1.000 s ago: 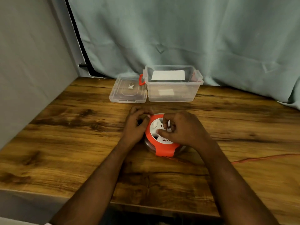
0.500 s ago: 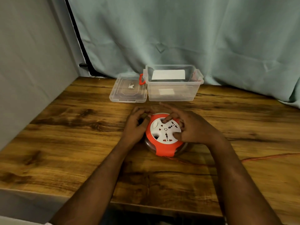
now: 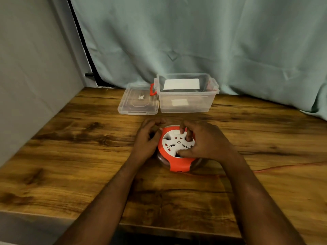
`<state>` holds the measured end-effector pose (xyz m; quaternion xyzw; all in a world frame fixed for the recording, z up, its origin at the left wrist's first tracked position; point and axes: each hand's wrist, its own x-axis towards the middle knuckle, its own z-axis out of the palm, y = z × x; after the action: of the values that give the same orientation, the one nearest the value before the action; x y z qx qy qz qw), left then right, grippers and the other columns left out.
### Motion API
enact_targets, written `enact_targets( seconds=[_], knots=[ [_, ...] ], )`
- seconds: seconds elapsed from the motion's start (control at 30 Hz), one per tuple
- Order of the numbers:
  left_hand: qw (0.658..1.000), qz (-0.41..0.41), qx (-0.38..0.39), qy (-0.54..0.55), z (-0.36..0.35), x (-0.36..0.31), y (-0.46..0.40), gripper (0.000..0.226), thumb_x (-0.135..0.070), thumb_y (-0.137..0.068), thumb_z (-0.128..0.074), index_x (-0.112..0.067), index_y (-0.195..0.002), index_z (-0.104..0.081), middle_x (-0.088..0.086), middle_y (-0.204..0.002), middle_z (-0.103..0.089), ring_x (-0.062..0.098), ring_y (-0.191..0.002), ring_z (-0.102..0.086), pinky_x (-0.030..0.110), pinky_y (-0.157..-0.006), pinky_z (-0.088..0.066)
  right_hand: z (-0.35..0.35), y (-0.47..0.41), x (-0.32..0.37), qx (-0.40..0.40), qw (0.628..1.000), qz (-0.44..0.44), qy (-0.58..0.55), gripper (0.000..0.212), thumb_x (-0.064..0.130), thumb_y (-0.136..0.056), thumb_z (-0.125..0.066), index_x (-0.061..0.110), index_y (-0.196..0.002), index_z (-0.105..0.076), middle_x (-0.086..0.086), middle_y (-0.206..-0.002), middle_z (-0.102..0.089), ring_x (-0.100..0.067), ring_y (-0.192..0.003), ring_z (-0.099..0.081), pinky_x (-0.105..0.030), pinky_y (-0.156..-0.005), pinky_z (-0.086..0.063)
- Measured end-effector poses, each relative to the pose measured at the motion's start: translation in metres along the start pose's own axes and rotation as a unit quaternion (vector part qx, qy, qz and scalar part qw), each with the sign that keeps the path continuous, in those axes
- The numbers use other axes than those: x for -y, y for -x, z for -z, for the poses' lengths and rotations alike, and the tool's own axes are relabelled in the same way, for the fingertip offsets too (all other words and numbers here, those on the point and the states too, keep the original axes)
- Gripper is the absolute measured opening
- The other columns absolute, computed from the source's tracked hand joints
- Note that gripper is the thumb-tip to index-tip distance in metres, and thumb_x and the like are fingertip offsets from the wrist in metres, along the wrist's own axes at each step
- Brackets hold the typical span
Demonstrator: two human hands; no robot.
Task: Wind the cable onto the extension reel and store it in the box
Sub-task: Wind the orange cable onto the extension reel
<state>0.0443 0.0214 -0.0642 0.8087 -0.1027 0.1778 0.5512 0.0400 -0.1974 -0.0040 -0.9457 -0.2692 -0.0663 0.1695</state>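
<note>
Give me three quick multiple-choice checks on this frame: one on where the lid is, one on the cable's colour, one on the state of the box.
1. Where does the lid lie?
A. On the box
B. On the table, left of the box
C. Under the reel

2. What colour is the loose cable trailing right across the table?
A. Orange-red
B. Black
C. White

3. In what state is the box?
A. Shut and latched
B. Tipped on its side
C. Open and upright

Answers:
1 B, the clear lid lies flat beside the box's left wall.
2 A, it matches the reel rim.
3 C, its top is uncovered while both hands work at the reel.
</note>
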Motion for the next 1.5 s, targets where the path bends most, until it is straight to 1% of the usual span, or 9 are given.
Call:
enact_targets(
  seconds=[0.27,0.4,0.57,0.73,0.97,1.13,1.27,1.4,1.5],
  knots=[
    [1.0,0.003,-0.007,0.001,-0.001,0.0,0.0,0.022,-0.011,-0.099,-0.057,-0.016,-0.117,-0.068,-0.007,-0.122,-0.055,0.002,-0.109,-0.06,0.01,-0.083,-0.052,-0.018,-0.009,0.013,-0.026,0.999,-0.023,0.014,0.053,0.069,-0.077,-0.072,0.022,-0.058,-0.056,0.021,-0.073,-0.067,-0.003,-0.066,-0.056,-0.024,-0.059,-0.037],
    [1.0,0.006,-0.008,0.005,0.0,0.0,0.001,0.023,-0.013,-0.099,-0.057,-0.024,-0.118,-0.065,-0.011,-0.122,-0.056,0.004,-0.108,-0.061,0.013,-0.081,-0.053,-0.008,-0.006,0.014,-0.047,0.998,0.012,-0.034,0.018,0.038,-0.079,-0.079,0.034,-0.086,-0.063,0.016,-0.075,-0.065,-0.002,-0.067,-0.056,-0.023,-0.061,-0.047],
    [1.0,0.007,-0.01,0.004,0.0,0.001,0.001,0.028,-0.012,-0.097,-0.057,-0.024,-0.121,-0.063,-0.01,-0.124,-0.057,0.006,-0.112,-0.059,0.026,-0.091,-0.055,0.003,-0.001,-0.006,0.04,0.993,0.019,-0.105,0.062,0.021,-0.07,-0.082,0.038,-0.123,-0.056,0.021,-0.119,-0.068,-0.008,-0.098,-0.066,-0.031,-0.068,-0.06],
    [1.0,0.013,-0.009,0.012,-0.001,0.002,0.0,0.027,-0.012,-0.097,-0.058,-0.026,-0.12,-0.062,-0.01,-0.123,-0.059,0.005,-0.112,-0.059,0.028,-0.091,-0.056,0.001,-0.002,-0.01,0.066,0.987,0.004,-0.147,0.087,0.024,-0.07,-0.087,0.034,-0.141,-0.037,0.018,-0.127,-0.066,-0.012,-0.115,-0.065,-0.041,-0.084,-0.063],
    [1.0,0.001,-0.013,0.023,-0.001,0.003,-0.001,0.031,-0.01,-0.094,-0.057,-0.019,-0.123,-0.062,-0.006,-0.125,-0.06,0.008,-0.114,-0.059,0.027,-0.093,-0.053,0.002,0.0,-0.008,0.045,0.993,-0.001,-0.112,0.088,0.053,-0.061,-0.09,0.04,-0.127,-0.034,0.017,-0.101,-0.066,-0.008,-0.092,-0.068,-0.038,-0.072,-0.062],
    [1.0,0.016,-0.012,0.018,-0.001,0.005,0.0,0.033,-0.023,-0.093,-0.056,-0.023,-0.125,-0.061,-0.009,-0.128,-0.058,0.011,-0.115,-0.06,0.034,-0.092,-0.057,-0.002,-0.002,-0.002,0.013,1.0,0.003,-0.025,0.052,0.069,-0.062,-0.081,0.031,-0.082,-0.052,0.012,-0.075,-0.063,-0.006,-0.072,-0.06,-0.023,-0.055,-0.038],
    [0.999,0.014,-0.021,0.021,0.0,0.003,-0.001,0.027,-0.015,-0.095,-0.06,-0.024,-0.12,-0.065,-0.01,-0.124,-0.06,0.008,-0.109,-0.063,0.028,-0.088,-0.057,-0.011,-0.005,0.009,-0.03,0.999,-0.01,0.025,0.058,0.072,-0.069,-0.077,0.022,-0.059,-0.05,0.013,-0.055,-0.051,0.0,-0.057,-0.048,-0.021,-0.055,-0.027],
    [0.999,0.026,-0.018,0.032,0.0,0.001,0.0,0.023,-0.012,-0.095,-0.062,-0.021,-0.116,-0.069,-0.01,-0.12,-0.063,0.002,-0.1,-0.064,0.015,-0.079,-0.054,-0.019,-0.007,0.015,-0.048,0.998,-0.007,0.033,0.056,0.066,-0.08,-0.072,0.021,-0.056,-0.051,0.006,-0.059,-0.057,-0.001,-0.06,-0.053,-0.023,-0.056,-0.028],
    [0.999,0.018,-0.019,0.03,0.0,0.001,-0.001,0.02,-0.011,-0.095,-0.062,-0.021,-0.112,-0.07,-0.007,-0.119,-0.063,0.003,-0.1,-0.065,0.015,-0.078,-0.055,-0.014,-0.006,0.017,-0.042,0.999,0.008,0.003,0.029,0.052,-0.081,-0.075,0.03,-0.072,-0.06,0.016,-0.065,-0.058,0.002,-0.061,-0.05,-0.019,-0.058,-0.032]
  ],
)
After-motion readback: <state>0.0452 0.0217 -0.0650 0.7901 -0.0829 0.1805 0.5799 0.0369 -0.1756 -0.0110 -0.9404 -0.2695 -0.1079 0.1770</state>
